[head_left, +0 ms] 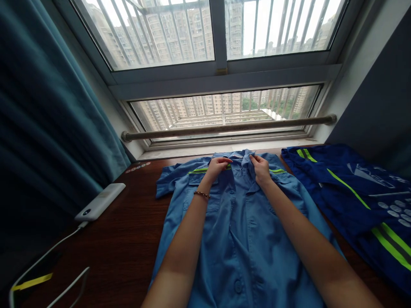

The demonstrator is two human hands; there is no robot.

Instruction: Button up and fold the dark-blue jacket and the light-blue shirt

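A light blue work shirt (221, 239) with yellow-green stripes lies spread front up, its collar toward the window. My left hand (218, 166), with a beaded bracelet at the wrist, is closed at the left side of the collar opening, fingers pinched on the shirt's edge. On the other side, my right hand (260, 167) pinches the right collar flap and lifts it a little. Below the hands, the front placket is partly overlapped and wrinkled. My fingertips are partly hidden by the cloth and the backs of the hands.
A dark blue garment (340, 192) with bright stripes lies at the right. On the brown wooden table (135, 239), a white power bank (101, 201) with a cable stands out at the left. A curtain (58, 94) hangs there; a metal bar (224, 127) crosses the window.
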